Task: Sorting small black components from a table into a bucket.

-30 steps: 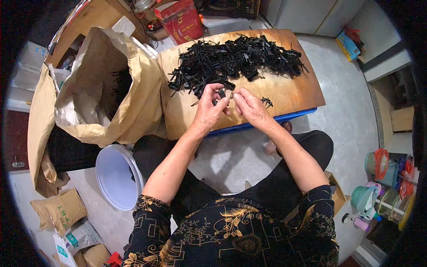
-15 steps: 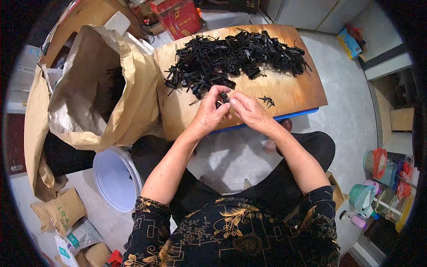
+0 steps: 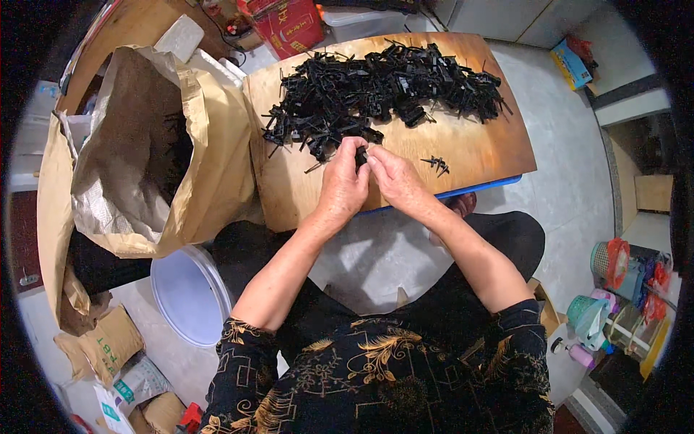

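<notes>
Both hands meet over the near edge of a wooden board [image 3: 289, 177]. My left hand [image 3: 344, 179] is closed round a small black plastic part [image 3: 361, 156], mostly covered by the fingers. Against the same part press the thumb and fingertips of my right hand [image 3: 394, 176]. Just beyond the hands lies a long heap of black plastic parts [image 3: 383, 87] with thin sticks jutting out. A few thin black pieces [image 3: 436, 165] lie apart on the board, to the right of my right hand.
A big open paper sack [image 3: 217, 145] stands left of the board, with dark contents inside. Below it is a round white tub [image 3: 189, 296]. Filled bags [image 3: 108, 343] lie at the lower left. A red box [image 3: 289, 29] sits behind the board; baskets [image 3: 582, 311] stand at the right.
My hands have drawn closer together, and the fingers now cover more of the black part. The view has shifted slightly.
</notes>
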`<act>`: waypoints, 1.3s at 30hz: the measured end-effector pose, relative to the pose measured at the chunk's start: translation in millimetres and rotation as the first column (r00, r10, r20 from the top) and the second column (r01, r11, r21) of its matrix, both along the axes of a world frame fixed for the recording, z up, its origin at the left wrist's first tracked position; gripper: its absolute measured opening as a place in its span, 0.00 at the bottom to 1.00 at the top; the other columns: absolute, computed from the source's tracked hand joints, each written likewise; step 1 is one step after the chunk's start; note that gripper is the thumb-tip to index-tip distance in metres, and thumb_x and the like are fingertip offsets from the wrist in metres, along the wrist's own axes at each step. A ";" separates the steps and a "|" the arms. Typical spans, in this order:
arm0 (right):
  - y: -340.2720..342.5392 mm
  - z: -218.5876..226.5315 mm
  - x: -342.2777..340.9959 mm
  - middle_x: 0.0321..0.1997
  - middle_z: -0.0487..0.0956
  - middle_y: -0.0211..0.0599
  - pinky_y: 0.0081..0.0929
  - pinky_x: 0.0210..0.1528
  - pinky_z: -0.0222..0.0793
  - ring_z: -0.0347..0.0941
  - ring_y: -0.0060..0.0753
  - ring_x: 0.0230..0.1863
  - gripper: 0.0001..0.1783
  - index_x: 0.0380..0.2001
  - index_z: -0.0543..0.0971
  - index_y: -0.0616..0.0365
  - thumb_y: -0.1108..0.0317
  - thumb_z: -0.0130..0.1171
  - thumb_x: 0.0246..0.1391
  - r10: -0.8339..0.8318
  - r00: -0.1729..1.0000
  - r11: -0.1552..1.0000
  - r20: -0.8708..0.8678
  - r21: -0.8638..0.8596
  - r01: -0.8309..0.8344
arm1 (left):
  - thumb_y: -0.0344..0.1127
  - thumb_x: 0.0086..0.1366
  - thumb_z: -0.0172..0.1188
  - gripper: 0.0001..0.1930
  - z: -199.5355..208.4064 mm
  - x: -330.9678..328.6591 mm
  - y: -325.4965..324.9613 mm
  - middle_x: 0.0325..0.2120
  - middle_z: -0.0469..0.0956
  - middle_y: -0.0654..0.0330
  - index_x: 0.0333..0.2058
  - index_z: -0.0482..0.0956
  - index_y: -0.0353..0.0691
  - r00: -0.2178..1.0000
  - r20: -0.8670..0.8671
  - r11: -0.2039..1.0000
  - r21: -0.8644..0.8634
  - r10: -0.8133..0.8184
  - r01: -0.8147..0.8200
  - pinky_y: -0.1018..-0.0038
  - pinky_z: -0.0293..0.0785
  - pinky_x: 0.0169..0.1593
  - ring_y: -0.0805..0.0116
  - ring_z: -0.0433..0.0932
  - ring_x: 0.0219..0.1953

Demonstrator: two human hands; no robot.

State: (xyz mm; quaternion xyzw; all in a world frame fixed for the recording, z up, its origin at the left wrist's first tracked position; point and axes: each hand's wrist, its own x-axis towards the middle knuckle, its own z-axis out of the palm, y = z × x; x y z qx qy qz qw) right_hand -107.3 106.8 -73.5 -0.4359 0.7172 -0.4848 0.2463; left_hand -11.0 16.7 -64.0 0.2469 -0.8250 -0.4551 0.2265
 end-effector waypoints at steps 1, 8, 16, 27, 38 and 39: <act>-1.8 -0.3 0.8 0.25 0.72 0.42 0.31 0.32 0.65 0.70 0.37 0.27 0.11 0.37 0.70 0.62 0.66 0.44 0.59 -0.012 1.000 1.000 0.009 -0.013 0.012 | 0.23 0.52 0.54 0.16 -0.2 -0.4 -0.7 0.33 0.72 0.47 0.41 0.64 0.38 1.000 -0.007 0.998 -0.061 0.012 -0.013 0.63 0.69 0.39 0.46 0.73 0.34; 0.0 15.9 -10.6 0.25 0.72 0.34 0.21 0.26 0.63 0.66 0.23 0.22 0.13 0.39 0.69 0.60 0.62 0.44 0.60 0.158 0.946 0.987 0.281 -0.018 -0.160 | 0.23 0.55 0.54 0.17 16.7 3.7 -5.4 0.30 0.72 0.58 0.44 0.63 0.38 0.992 -0.125 0.993 0.112 -0.033 0.048 0.76 0.73 0.31 0.72 0.74 0.28; 15.8 32.6 -14.7 0.25 0.73 0.28 0.09 0.17 0.58 0.61 0.11 0.15 0.12 0.39 0.70 0.59 0.62 0.46 0.59 0.086 0.832 0.996 0.549 -0.021 -0.090 | 0.27 0.61 0.47 0.16 44.5 16.0 -11.0 0.29 0.73 0.58 0.49 0.60 0.40 0.946 -0.307 0.469 0.854 0.106 0.225 0.84 0.66 0.20 0.75 0.73 0.21; 22.9 42.0 -18.3 0.23 0.74 0.25 0.07 0.15 0.50 0.59 0.07 0.16 0.10 0.39 0.70 0.56 0.63 0.52 0.56 0.207 0.772 0.976 0.602 -0.179 -0.123 | 0.31 0.62 0.50 0.20 48.8 18.5 -1.0 0.31 0.74 0.57 0.54 0.62 0.39 0.937 -0.341 0.330 0.878 -0.079 0.348 0.87 0.65 0.19 0.76 0.71 0.20; 23.4 33.9 -22.5 0.28 0.73 0.24 0.10 0.27 0.59 0.65 0.12 0.27 0.11 0.38 0.70 0.58 0.64 0.53 0.55 0.237 0.791 0.971 0.565 -0.157 -0.178 | 0.30 0.63 0.48 0.18 56.4 20.3 6.2 0.31 0.74 0.60 0.52 0.65 0.41 0.942 -0.103 0.715 0.627 -0.319 0.311 0.86 0.65 0.19 0.76 0.76 0.28; 22.6 35.3 -20.8 0.29 0.73 0.25 0.11 0.30 0.61 0.67 0.13 0.30 0.11 0.37 0.71 0.59 0.64 0.53 0.55 0.210 0.807 0.978 0.552 -0.121 -0.171 | 0.30 0.63 0.48 0.18 54.9 21.1 6.4 0.31 0.74 0.60 0.52 0.65 0.41 0.943 -0.102 0.715 0.627 -0.316 0.308 0.86 0.65 0.19 0.76 0.76 0.28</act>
